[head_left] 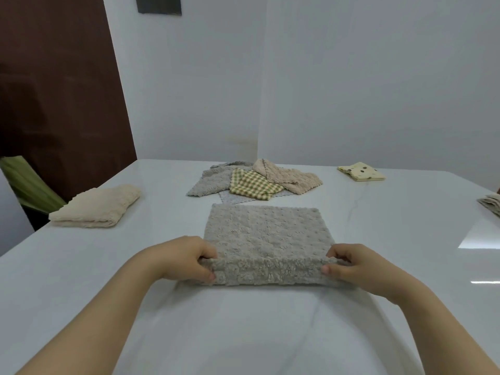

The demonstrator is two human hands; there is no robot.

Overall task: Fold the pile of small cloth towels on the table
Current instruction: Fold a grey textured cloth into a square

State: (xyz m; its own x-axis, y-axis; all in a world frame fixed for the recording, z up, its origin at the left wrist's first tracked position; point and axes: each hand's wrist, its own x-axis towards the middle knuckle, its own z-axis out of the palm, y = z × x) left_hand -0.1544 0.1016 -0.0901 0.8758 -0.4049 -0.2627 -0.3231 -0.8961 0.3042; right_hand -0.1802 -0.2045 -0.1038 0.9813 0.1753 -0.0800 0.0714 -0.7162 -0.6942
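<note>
On the white table [81, 293], taking the spread grey towel as the clock's centre, a folded cream towel [94, 207] lay at ten o'clock, near the table's left edge and well apart from everything else. The left hand [186, 259] pinched the near left corner of the grey fleece towel [266, 239], fingers curled over the top of the cloth and thumb pressed against its front. That towel lay flat in front of the person, its near edge lifted off the surface between the two hands. At twelve o'clock, just beyond its far edge, sat the unfolded pile [254, 180]: a grey towel on the left, a green-and-yellow checked towel [254, 186] in the middle on top, and a pinkish-beige towel [290, 177] on the right. The right hand [351, 269] gripped the near right corner in the same way, fingers curled over and thumb in front. At one o'clock, farther back, lay a folded yellow towel with dark spots [361, 171]. At three o'clock, a folded beige towel [489, 204] was cut off by the right edge of the view.
</note>
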